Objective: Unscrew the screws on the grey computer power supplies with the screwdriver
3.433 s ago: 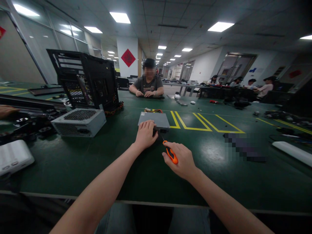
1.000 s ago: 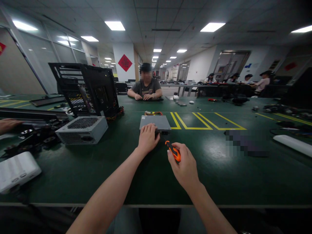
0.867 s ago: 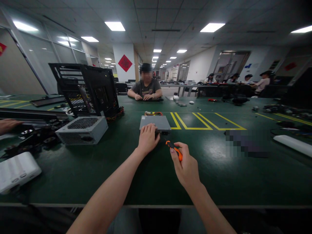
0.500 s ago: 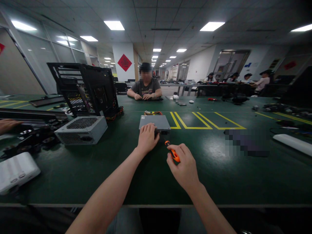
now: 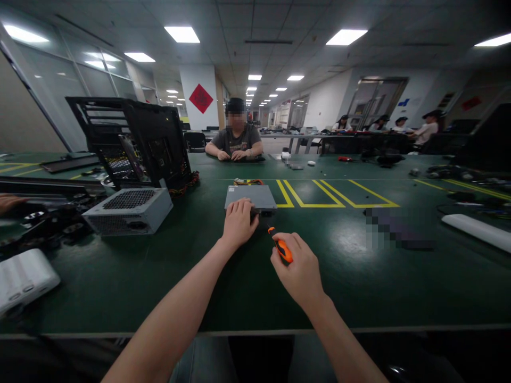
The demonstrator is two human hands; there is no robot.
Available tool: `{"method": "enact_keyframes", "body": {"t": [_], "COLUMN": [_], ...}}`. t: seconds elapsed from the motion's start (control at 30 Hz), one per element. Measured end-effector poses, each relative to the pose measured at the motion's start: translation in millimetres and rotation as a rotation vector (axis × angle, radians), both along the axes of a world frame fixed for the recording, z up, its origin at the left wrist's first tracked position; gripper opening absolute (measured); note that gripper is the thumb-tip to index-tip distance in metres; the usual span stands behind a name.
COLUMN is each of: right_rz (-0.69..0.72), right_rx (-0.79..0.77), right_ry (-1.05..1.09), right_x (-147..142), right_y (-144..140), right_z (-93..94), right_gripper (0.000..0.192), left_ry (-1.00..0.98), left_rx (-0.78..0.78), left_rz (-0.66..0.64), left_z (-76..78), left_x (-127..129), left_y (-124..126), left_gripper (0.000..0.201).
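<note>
A flat grey power supply unit [image 5: 260,196] lies on the green table, with coloured cables [image 5: 248,182] at its far side. My left hand [image 5: 238,221] grips its near left part, fingers over the top and thumb at the front face. In my right hand [image 5: 297,266] is a screwdriver [image 5: 283,250] with an orange and black handle. Its shaft points up and left toward the unit's front face, near the power socket [image 5: 266,213]. Whether the tip touches the unit I cannot tell.
To the left stand a larger power supply [image 5: 130,210] and an open black computer case [image 5: 138,143]. A white multi-port block [image 5: 26,279] sits at the near left. Another person [image 5: 235,138] sits across the table; someone's hand [image 5: 11,202] shows at the left edge.
The view has shifted slightly, so everything sits a little further left and higher. Both hands keep their hold, and the screwdriver stays by the unit's front.
</note>
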State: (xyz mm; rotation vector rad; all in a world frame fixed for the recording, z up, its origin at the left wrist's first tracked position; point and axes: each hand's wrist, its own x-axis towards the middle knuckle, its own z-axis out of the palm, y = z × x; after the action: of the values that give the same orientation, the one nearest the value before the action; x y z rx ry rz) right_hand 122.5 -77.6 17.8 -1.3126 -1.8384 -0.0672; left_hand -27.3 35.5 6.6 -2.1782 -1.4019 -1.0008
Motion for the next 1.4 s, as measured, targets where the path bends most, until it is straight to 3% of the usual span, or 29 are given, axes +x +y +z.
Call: {"method": "enact_keyframes", "body": {"t": [0.13,0.33,0.57,0.8,1.0,1.17,1.4], "right_rz": [0.010,-0.039,-0.009,0.039,0.006,0.021,0.030], "right_rx": [-0.007,-0.149,0.003,-0.004,-0.137,-0.030,-0.065], "right_ry": [0.030,0.093,-0.002,0.069,0.104,-0.012,0.031], "right_x": [0.5,1.2,1.5,0.4,0.8,1.4,-0.2], "right_y": [0.5,-1.0,1.0,-0.9,-2.0,-0.6,-1.4], "right_z": [-0.3,0.9,-1.9,2.2,2.5,-0.6,2.6], "right_gripper": [0.020,0.029,0.019,0.024,0.027,0.019,0.025], "left_ry": [0.004,-0.008,0.005,-0.007,-0.013,-0.008,-0.008], "left_rx": [-0.006,-0.010,-0.003,-0.014,-0.007,-0.004,-0.001], "left_rz": [-0.004,-0.012,0.001,-0.005,-0.007,-0.005,-0.004], "left_z": [1.2,1.1,-0.6,-1.0,-0.7,-2.1,-2.4], "left_x": [0.0,0.1,0.4,0.2,0.6,0.0,0.2], "left_y": [-1.0,-1.1,0.6,1.2,0.7,2.4,2.9], "left_gripper": [0.023,0.023,0.024,0.023,0.022,0.023,0.022]}}
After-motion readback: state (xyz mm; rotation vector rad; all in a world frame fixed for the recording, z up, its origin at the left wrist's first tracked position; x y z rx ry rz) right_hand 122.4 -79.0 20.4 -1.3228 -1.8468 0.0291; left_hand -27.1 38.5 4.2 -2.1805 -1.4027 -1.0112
